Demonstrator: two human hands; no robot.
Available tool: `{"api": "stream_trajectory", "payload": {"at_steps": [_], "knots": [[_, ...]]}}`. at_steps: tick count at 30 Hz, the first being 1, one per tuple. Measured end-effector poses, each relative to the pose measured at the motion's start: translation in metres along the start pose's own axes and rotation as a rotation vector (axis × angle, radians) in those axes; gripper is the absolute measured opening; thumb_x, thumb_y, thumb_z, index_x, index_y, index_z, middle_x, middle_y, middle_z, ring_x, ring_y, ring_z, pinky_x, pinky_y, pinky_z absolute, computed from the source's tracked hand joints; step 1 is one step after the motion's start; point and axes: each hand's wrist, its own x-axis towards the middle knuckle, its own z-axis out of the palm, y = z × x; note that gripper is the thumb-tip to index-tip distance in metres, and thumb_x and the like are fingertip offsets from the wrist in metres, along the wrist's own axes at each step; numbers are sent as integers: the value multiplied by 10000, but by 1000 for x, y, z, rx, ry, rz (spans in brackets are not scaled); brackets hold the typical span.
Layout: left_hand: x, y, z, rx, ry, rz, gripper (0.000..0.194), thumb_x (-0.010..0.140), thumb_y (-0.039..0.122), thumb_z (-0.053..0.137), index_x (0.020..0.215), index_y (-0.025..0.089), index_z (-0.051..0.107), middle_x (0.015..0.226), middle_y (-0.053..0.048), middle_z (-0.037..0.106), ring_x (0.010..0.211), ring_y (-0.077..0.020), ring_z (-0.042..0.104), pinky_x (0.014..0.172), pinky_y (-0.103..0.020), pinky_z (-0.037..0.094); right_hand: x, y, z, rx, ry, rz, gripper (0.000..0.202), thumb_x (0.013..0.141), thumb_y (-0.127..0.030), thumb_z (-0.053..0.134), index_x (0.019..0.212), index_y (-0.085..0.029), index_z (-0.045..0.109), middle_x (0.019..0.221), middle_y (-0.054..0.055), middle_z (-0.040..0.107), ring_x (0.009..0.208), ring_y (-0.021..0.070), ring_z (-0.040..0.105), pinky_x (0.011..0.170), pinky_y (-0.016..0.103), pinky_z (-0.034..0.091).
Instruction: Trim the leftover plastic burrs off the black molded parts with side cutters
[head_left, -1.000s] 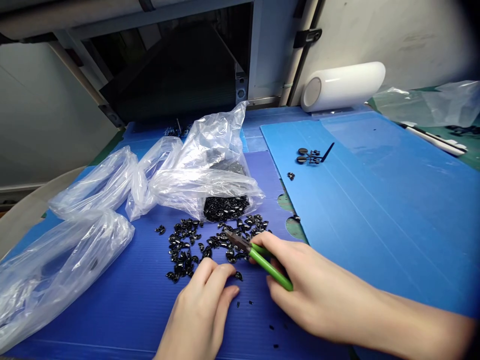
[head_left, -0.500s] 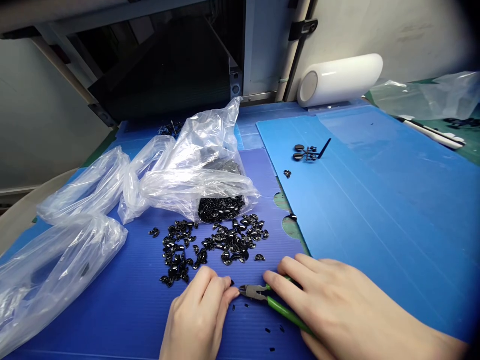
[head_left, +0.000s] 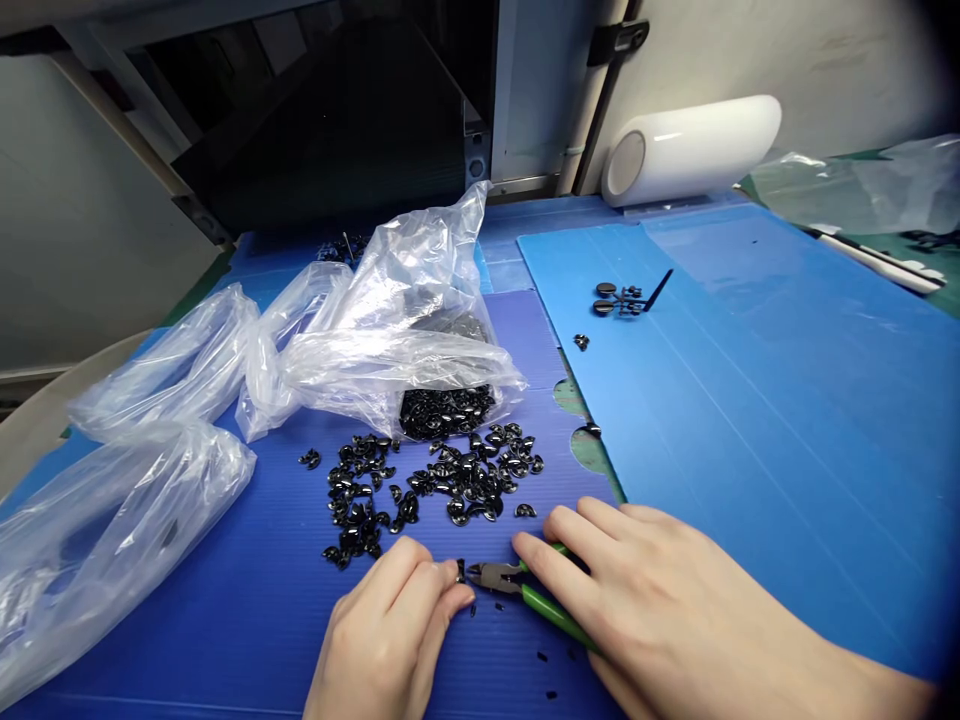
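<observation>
My left hand (head_left: 390, 625) pinches a small shiny black plastic part (head_left: 460, 571) between thumb and forefinger. Wrapped around green-handled side cutters (head_left: 498, 578) is my right hand (head_left: 660, 590). The cutters' jaws point left, parted a little, with their tips right beside the black part. Small black offcuts (head_left: 542, 657) lie on the dark blue sheet below the cutters. Just beyond my hands are loose piles of half-round black parts (head_left: 469, 480) and another cluster (head_left: 356, 500) to their left.
A clear plastic bag (head_left: 420, 270) with many black parts spilling from its mouth lies behind the piles. More crumpled bags (head_left: 150, 480) cover the left side. On the light blue board (head_left: 750, 400) rests a black sprue (head_left: 622, 300). A white roll (head_left: 694, 150) lies at the back.
The black part in my left hand has turned and now shows more upright. The cutters have shifted slightly left with my right hand. The whole view has shifted a little.
</observation>
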Motion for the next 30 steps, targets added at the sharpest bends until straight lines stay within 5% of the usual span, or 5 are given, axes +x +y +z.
{"api": "stream_trajectory", "payload": {"at_steps": [15, 23, 30], "knots": [[-3, 2, 10, 9, 63, -4, 103, 882, 116, 507, 809, 185, 530, 706, 1, 508, 648, -106, 536, 646, -194, 486, 7, 1, -2, -79, 49, -36, 452, 503, -176, 583, 949, -183, 659, 841, 67, 663, 644, 225, 557, 470, 345, 382], [-4, 0, 12, 31, 63, -4, 124, 885, 114, 502, 799, 177, 564, 683, 5, 524, 614, -98, 536, 599, -182, 465, 0, 3, 10, -47, -8, -5, 400, 759, -280, 571, 1149, -197, 576, 825, 111, 636, 742, 256, 574, 563, 324, 424], [-5, -7, 11, 88, -12, 59, 123, 875, 126, 520, 773, 187, 553, 644, 17, 516, 564, -95, 536, 535, -176, 452, 9, 6, 6, -51, -11, -29, 349, 788, -250, 561, 1133, -210, 594, 781, 94, 643, 692, 245, 583, 525, 318, 434]]}}
